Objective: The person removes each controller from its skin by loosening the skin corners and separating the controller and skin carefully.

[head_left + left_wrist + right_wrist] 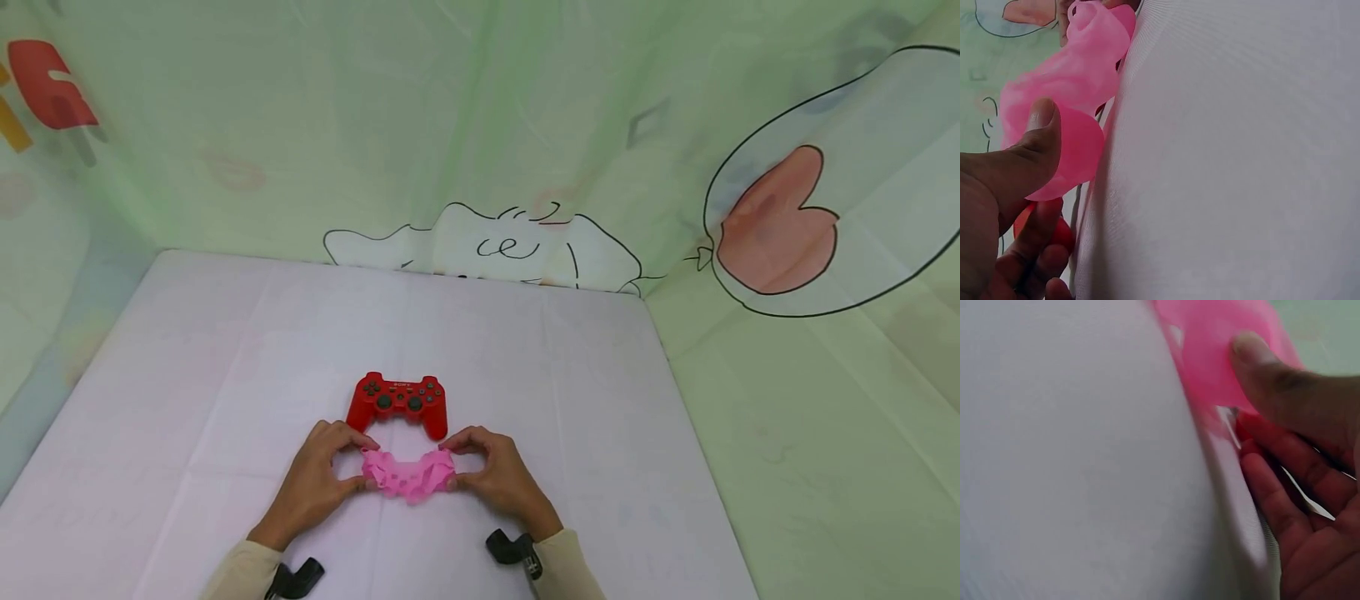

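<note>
A soft pink silicone controller cover (408, 477), with several small cut-outs, is stretched between both hands just above the table. My left hand (313, 477) pinches its left end between thumb and fingers. The right end is pinched by my right hand (498, 472) in the same way. In the left wrist view, the thumb lies over a rounded lobe of the cover (1075, 147). A red game controller (400, 398) with dark sticks lies face up directly beyond the cover, its grips toward the hands. Both hands' fingertips are close to those grips; whether they touch cannot be told.
The table (487, 350) has a white cloth over it. Green printed fabric (375, 125) hangs behind and on both sides of it. Black wrist mounts (510, 547) sit on both forearms.
</note>
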`<move>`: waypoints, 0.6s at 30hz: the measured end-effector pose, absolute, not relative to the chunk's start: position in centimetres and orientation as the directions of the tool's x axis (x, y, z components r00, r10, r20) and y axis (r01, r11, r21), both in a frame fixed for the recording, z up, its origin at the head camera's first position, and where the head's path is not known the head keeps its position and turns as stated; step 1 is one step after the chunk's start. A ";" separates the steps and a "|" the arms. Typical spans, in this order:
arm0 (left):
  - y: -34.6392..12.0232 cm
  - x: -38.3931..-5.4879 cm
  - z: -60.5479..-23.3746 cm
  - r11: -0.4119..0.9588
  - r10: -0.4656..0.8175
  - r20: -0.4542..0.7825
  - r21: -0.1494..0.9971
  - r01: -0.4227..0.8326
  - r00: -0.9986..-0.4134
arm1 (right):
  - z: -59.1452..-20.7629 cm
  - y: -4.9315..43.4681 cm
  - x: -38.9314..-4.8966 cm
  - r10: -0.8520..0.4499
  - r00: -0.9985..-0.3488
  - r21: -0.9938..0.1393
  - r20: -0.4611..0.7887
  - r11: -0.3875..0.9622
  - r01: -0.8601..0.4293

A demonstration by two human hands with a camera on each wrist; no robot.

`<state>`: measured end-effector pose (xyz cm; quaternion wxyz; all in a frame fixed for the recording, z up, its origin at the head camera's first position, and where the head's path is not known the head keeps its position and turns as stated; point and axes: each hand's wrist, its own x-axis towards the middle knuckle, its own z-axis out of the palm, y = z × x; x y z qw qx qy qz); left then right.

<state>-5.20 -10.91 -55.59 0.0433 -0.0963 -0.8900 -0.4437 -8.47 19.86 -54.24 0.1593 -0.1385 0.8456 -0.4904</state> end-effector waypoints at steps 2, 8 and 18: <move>-10.9 -5.1 -55.5 0.595 0.141 0.144 0.779 0.200 -0.979 | -53.9 20.0 -8.5 -0.413 -0.898 -0.868 -0.149 0.490 -0.081; -10.9 -5.0 -55.7 0.600 0.135 0.166 0.771 0.214 -0.977 | -53.1 19.7 -8.6 -0.440 -0.897 -0.864 -0.054 0.471 -0.179; -10.8 -4.5 -55.9 0.576 -0.013 0.232 0.797 0.183 -0.973 | -51.0 16.2 -9.9 -0.467 -0.867 -0.895 0.176 0.290 -0.338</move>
